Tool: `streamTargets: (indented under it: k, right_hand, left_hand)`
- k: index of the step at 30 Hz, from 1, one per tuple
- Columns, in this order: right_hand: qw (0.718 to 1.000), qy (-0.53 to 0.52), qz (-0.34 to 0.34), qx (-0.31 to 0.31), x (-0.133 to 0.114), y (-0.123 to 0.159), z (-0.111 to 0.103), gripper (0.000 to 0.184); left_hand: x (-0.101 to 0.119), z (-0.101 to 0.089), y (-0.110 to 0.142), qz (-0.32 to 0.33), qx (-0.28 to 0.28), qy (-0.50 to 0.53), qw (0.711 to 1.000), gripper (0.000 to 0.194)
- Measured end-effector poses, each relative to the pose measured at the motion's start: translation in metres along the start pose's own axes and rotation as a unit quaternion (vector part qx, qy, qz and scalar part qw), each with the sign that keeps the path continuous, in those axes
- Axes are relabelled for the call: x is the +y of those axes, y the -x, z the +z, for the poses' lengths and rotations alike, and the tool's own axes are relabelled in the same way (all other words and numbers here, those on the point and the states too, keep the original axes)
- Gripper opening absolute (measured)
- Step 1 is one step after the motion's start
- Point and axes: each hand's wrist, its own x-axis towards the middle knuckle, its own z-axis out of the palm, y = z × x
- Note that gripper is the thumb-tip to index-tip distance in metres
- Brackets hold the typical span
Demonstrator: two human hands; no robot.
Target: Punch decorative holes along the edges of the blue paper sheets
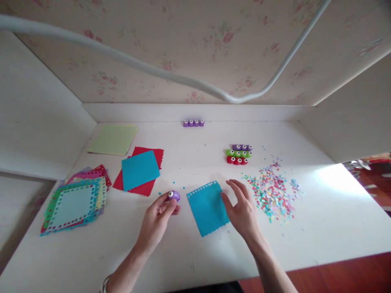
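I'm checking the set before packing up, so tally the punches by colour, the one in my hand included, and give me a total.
Purple punches: 8 (4 at the back, 3 beside the green ones, 1 in your left hand)
Green punches: 4
Red punches: 3
Total: 15

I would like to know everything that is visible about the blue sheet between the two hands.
The blue sheet looks like paper or thin card, four-sided. It lies slightly turned on the white table. Small holes line its far edge; its near edge is wavy. The right hand partly covers its right side; whether it presses there is unclear. The left hand is apart.
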Motion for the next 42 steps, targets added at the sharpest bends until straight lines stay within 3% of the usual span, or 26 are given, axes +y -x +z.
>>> streamTargets:
  k: [3,5,8,10,15,19,23,26,30,33,37,42]
  right_hand:
    - [1.000,-0.009,-0.015,-0.011,-0.010,0.004,-0.001,0.028]
    - [0.993,-0.080,0.017,-0.081,-0.022,0.011,-0.001,0.027]
    - [0.943,-0.238,0.072,-0.219,-0.045,0.022,-0.001,0.033]
    - [0.912,-0.305,0.062,-0.266,-0.057,0.025,-0.003,0.040]
    - [0.924,-0.274,-0.028,-0.266,-0.067,0.012,-0.016,0.032]
    - [0.908,-0.278,-0.068,-0.305,-0.061,0.000,-0.025,0.034]
    - [0.883,-0.349,-0.015,-0.315,-0.047,-0.019,-0.033,0.023]
    - [0.883,-0.377,0.059,-0.273,-0.025,-0.053,-0.040,0.036]
    - [0.947,-0.264,0.083,-0.160,0.012,-0.120,-0.048,0.039]
    - [0.979,-0.120,0.089,-0.136,0.035,-0.165,-0.051,0.036]
    - [0.980,-0.049,0.083,-0.172,0.052,-0.202,-0.051,0.040]
    - [0.965,0.090,0.061,-0.237,0.055,-0.228,-0.049,0.034]
  left_hand:
    - [0.004,0.001,0.003,0.005,-0.006,-0.015,1.000,0.043]
    - [0.008,0.004,0.006,0.009,-0.015,-0.043,0.999,0.043]
    - [0.014,0.011,0.012,0.018,-0.071,-0.105,0.992,0.043]
    - [0.015,0.017,0.015,0.037,-0.116,-0.143,0.982,0.041]
    - [0.012,0.028,0.014,0.081,-0.176,-0.173,0.966,0.036]
    - [0.012,0.034,0.014,0.109,-0.218,-0.177,0.954,0.036]
    - [0.009,0.034,0.011,0.158,-0.184,-0.219,0.945,0.040]
    - [-0.002,0.029,0.004,0.266,-0.120,-0.331,0.898,0.034]
    - [-0.021,0.022,-0.004,0.382,-0.077,-0.478,0.787,0.030]
    - [-0.030,0.019,-0.006,0.408,-0.060,-0.523,0.746,0.030]
    - [-0.033,0.018,-0.006,0.425,-0.047,-0.533,0.730,0.029]
    - [-0.029,0.018,-0.007,0.419,-0.052,-0.523,0.740,0.028]
